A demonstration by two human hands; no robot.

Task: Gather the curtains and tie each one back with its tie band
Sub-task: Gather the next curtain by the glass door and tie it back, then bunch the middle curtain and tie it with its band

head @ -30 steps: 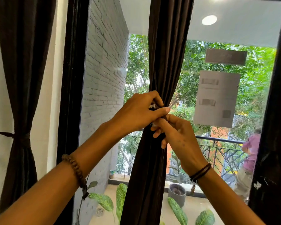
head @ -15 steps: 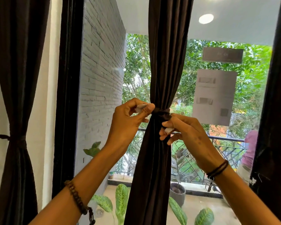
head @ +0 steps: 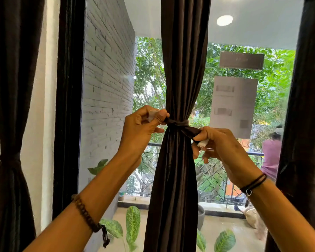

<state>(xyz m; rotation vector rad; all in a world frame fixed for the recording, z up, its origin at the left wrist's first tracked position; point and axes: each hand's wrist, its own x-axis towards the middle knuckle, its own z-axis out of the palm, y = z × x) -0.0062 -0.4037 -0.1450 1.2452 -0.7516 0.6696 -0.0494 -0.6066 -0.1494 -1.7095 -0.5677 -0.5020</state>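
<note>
Indoors, at a tall glass window, a person's two bare hands are working on a dark brown gathered fabric curtain (head: 178, 179) hanging down the middle of the pane. A matching dark brown fabric tie band (head: 178, 124) is circling the curtain at its narrowest point, cinching the folds into a tight waist, with a knot showing at the band's left side. The left hand (head: 142, 130) is closing its grip on the band's left end, thumb pressing over a pale tab (head: 151, 114) at that tip, just left of the curtain. The right hand (head: 220, 142) is pinching the band's right end, which is running down and to the right from the curtain, a similar pale tab (head: 203, 143) poking out between the fingers. Both ends are looking taut and are angling away from the knot in opposite directions.

At the far left, a second dark brown curtain (head: 11, 179) is hanging against a white wall, already cinched by its own dark tie band (head: 5, 157). A wooden bead bracelet (head: 85, 213) is sitting on the left wrist and black cord bands (head: 253, 184) on the right. Beyond the glass, a grey brick wall (head: 107, 88), a black metal balcony railing (head: 213, 175), green variegated leaves (head: 133, 220) and trees are showing. Grey sheets of paper (head: 233, 106) are sticking to the pane at right.
</note>
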